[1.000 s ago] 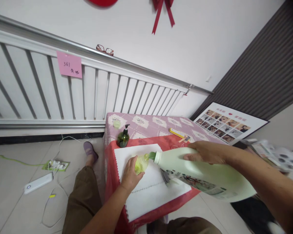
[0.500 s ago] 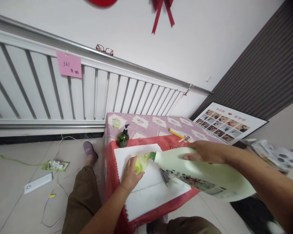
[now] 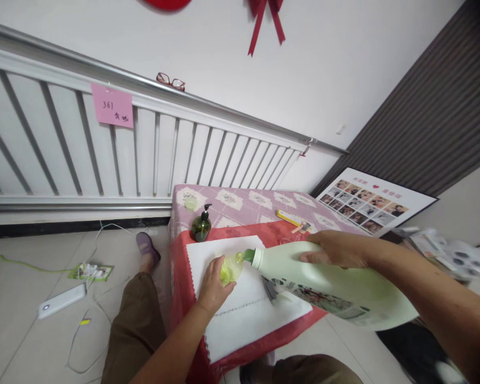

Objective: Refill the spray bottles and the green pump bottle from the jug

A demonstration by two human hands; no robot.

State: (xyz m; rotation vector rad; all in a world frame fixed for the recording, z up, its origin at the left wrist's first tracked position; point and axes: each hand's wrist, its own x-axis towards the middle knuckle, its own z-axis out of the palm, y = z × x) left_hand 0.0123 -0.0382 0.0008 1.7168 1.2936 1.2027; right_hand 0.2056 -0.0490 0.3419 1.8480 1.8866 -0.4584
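My left hand (image 3: pixel 215 287) is wrapped round a small clear yellow-green bottle (image 3: pixel 231 270), tilted over the white mat (image 3: pixel 240 330). My right hand (image 3: pixel 331 248) grips a large pale green jug (image 3: pixel 344 288) lying on its side in the air, its handle hidden under my fingers. The jug's green spout (image 3: pixel 248 255) meets the mouth of the small bottle. Whether liquid is flowing between them is too fine to make out. A dark green pump bottle (image 3: pixel 201 226) stands upright past the mat's far left corner.
On the flowered tablecloth (image 3: pixel 260 200) lie a yellow box (image 3: pixel 291 218) and a pale green cap-like piece (image 3: pixel 191 203). A red cloth (image 3: pixel 264 230) lies under the mat. Cables and a white power bank (image 3: pixel 62 301) are on the floor at left. A radiator (image 3: pixel 144 149) stands behind the table.
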